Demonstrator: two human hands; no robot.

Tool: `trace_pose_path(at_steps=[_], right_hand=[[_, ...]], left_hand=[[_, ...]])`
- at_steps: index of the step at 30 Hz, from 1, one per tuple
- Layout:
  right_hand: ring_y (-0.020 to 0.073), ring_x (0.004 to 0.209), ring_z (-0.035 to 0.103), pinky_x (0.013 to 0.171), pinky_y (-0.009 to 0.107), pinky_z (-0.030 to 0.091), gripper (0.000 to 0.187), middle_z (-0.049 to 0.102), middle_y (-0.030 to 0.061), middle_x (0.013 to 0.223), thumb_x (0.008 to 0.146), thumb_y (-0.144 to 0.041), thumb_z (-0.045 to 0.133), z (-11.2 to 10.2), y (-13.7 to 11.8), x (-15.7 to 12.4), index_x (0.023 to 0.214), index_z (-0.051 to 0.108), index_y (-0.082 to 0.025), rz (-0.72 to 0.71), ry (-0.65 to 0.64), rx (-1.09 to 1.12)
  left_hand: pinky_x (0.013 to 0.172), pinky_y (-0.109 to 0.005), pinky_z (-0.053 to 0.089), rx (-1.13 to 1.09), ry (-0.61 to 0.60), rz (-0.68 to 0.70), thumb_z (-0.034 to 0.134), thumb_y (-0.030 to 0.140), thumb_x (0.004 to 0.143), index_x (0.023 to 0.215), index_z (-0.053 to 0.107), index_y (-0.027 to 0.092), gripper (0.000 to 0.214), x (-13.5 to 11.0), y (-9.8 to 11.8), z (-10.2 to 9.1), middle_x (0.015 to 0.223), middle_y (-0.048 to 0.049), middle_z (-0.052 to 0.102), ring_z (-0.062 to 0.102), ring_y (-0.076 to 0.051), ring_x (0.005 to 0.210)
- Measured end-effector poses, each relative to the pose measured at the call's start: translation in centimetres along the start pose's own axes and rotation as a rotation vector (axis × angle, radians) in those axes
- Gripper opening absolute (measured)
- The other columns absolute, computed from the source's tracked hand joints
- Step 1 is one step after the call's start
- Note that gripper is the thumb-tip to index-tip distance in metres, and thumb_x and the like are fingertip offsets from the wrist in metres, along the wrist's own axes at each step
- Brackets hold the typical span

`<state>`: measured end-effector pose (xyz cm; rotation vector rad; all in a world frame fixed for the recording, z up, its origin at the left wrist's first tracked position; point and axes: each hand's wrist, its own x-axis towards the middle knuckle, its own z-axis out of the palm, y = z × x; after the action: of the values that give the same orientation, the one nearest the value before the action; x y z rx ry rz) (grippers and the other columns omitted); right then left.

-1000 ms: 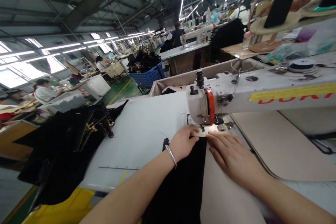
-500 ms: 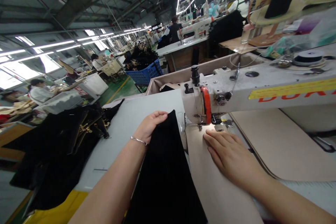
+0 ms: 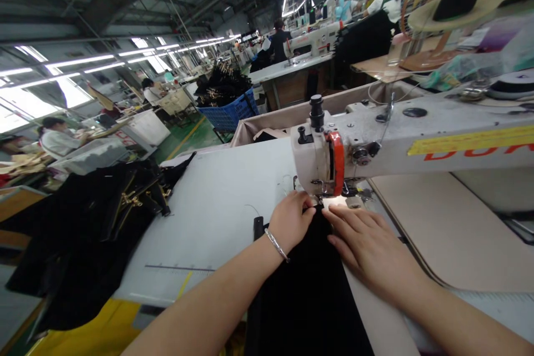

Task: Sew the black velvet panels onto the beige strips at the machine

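My left hand [image 3: 291,223], a bracelet at its wrist, pinches the top end of a long black fabric panel [image 3: 312,289] just in front of the presser foot [image 3: 319,199]. The panel hangs down toward me and overlaps a beige panel [image 3: 373,306] on the machine bed. Flat on the beige panel lies my right hand [image 3: 369,236], fingers stretched out, fingertips by the black panel's edge and the lit needle area. The sewing machine [image 3: 379,133] has an orange-red guard on its head. The stitching point is partly hidden by my fingers.
Black pieces with gold zippers [image 3: 129,200] are heaped to the left of the white table [image 3: 208,200]. Beige panels [image 3: 442,222] lie under the machine arm. Beyond stand a beige bin [image 3: 250,128], a blue crate [image 3: 229,114] and another sewing machine [image 3: 312,41]. Other people sit farther off.
My left hand has moved right with the black panel, bringing its top end to the presser foot and over the beige panel. My right hand stays nearly in place.
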<state>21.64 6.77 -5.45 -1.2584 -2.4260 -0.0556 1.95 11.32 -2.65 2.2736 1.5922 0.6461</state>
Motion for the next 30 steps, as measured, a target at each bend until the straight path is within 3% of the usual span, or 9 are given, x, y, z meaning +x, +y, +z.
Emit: trace_pose_path(at_steps=[10,13,17,30], right_hand=[[0.0279,0.116,0.047,0.095,0.046,0.037,0.051,0.052,0.0087,0.132,0.095,-0.044,0.041,0.2,-0.1,0.2,0.141,0.040,-0.021,0.027,-0.041,-0.004],[0.0270,0.115,0.049,0.095,0.045,0.038,0.047,0.053,0.0082,0.131,0.095,-0.044,0.043,0.1,0.0,0.0,0.137,0.044,-0.023,0.014,-0.025,0.011],[0.0257,0.115,0.049,0.096,0.045,0.037,0.042,0.054,0.0072,0.129,0.094,-0.043,0.046,0.0,0.2,-0.1,0.132,0.049,-0.024,-0.002,0.001,0.031],[0.0253,0.117,0.048,0.099,0.046,0.039,0.042,0.052,0.0070,0.131,0.094,-0.041,0.046,-0.2,0.0,0.1,0.132,0.049,-0.022,0.011,0.009,0.001]], left_hand=[[0.077,-0.033,0.048,0.079,0.000,-0.014,0.057,0.019,0.087,0.089,0.060,0.018,0.005,0.7,0.1,0.3,0.093,-0.0053,0.064,0.059,-0.020,0.084],[0.091,-0.037,0.048,0.124,-0.041,0.122,0.054,0.017,0.089,0.097,0.060,0.018,0.011,-0.5,0.8,-0.5,0.106,-0.0067,0.062,0.057,-0.022,0.100],[0.111,-0.042,0.037,0.133,-0.117,0.351,0.050,0.017,0.093,0.116,0.055,0.017,0.024,-2.7,0.7,-0.9,0.128,-0.0079,0.055,0.047,-0.023,0.125],[0.116,-0.044,0.033,0.097,-0.097,0.393,0.045,0.015,0.095,0.117,0.057,0.015,0.025,-2.2,-0.8,0.2,0.132,-0.0091,0.055,0.044,-0.021,0.131]])
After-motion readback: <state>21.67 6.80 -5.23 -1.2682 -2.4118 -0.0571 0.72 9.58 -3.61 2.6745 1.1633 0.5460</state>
